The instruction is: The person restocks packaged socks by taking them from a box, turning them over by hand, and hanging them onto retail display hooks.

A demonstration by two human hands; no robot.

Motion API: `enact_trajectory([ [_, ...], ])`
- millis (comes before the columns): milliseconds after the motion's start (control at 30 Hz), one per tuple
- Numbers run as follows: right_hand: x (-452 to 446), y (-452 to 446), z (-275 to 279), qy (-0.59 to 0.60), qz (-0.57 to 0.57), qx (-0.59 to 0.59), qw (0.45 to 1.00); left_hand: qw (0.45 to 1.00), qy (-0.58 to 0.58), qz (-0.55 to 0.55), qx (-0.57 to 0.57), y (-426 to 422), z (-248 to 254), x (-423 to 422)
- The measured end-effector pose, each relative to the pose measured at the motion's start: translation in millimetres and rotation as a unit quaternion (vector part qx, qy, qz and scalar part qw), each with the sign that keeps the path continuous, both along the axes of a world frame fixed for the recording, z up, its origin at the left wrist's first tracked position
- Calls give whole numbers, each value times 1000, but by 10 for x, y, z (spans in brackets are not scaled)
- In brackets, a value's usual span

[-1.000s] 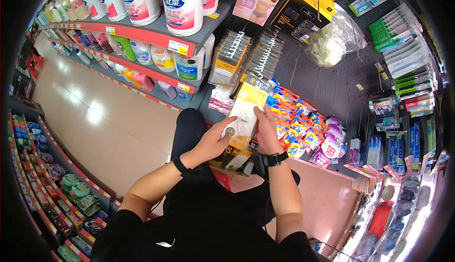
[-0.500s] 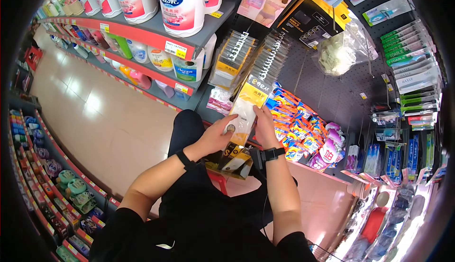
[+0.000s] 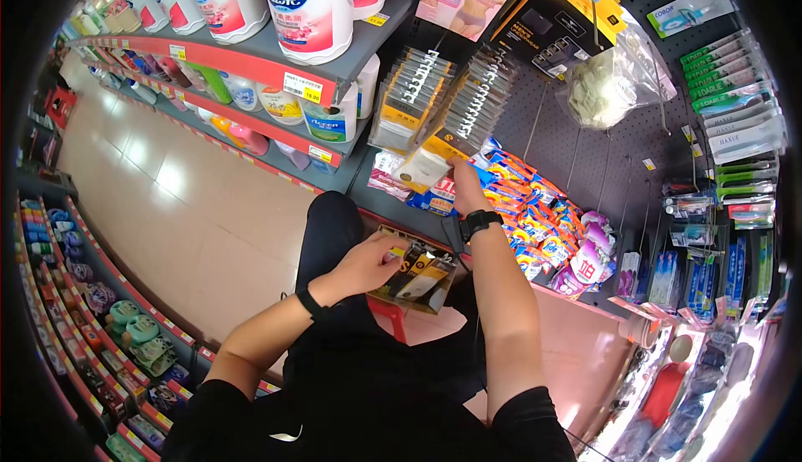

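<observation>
My right hand (image 3: 468,185) is at the lower edge of the front packet (image 3: 424,168), a white and yellow one hanging at the front of a row of packets (image 3: 476,99); its fingers are partly hidden. Lower down, my left hand (image 3: 368,263) is over the left side of an open box (image 3: 418,297) in front of my lap. Its fingers are bent together, and anything between them is too small to make out. Black and yellow packages (image 3: 426,278) stand in the box. A second row of packets (image 3: 408,107) hangs to the left.
Shelves with white bottles (image 3: 307,11) rise at the upper left. Orange detergent bags (image 3: 522,211) lie right of my right hand, beside a purple package (image 3: 585,266). Toothbrush packs (image 3: 727,69) hang at the far right. A red stool (image 3: 388,316) shows below the box.
My left hand has left the packet and moved down to the box. My right hand has shifted up slightly with the packet's lower end, which now tilts. The box is more exposed.
</observation>
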State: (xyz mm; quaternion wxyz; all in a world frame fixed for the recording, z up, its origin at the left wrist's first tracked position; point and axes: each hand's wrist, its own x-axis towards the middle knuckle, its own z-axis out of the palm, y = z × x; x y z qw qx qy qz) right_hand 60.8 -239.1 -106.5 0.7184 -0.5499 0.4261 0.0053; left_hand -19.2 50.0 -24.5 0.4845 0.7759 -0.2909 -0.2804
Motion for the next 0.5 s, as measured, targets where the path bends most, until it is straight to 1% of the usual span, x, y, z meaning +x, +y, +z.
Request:
enact_trajectory([
  [33,3,-24,-52,0,-1,1,1000,1000,18,-6,-7,42,0,-55],
  [67,-5,-49,-101,1,-3,-6,1000,999,44,-2,20,73,12,-109],
  [100,-32,-14,-31,3,-6,-13,1000,999,44,-3,21,100,17,-151],
  [133,-118,117,270,1,5,-34,999,998,53,-10,31,138,19,-188],
  [200,-239,162,317,-3,5,-49,999,997,62,-22,45,199,-5,-256],
  [233,-311,176,311,-7,7,-64,998,997,65,-25,39,222,-51,-299],
  [267,-412,75,91,-37,35,-46,998,997,68,-29,35,249,-76,-338],
  [300,-534,82,87,-35,28,-43,998,996,70,-35,38,274,-54,-366],
  [367,-851,130,67,-66,39,-79,994,994,101,-31,31,308,2,-401],
  [400,-1033,150,0,-33,44,-129,990,992,118,-27,28,321,-12,-420],
  [433,-1253,182,-77,-22,37,-122,992,990,140,-25,28,340,-42,-452],
  [467,-1469,219,-155,15,30,-68,997,993,112,-14,-26,359,-119,-499],
  [500,-1685,259,-202,51,23,-12,998,991,130,-14,-23,371,-145,-518],
])
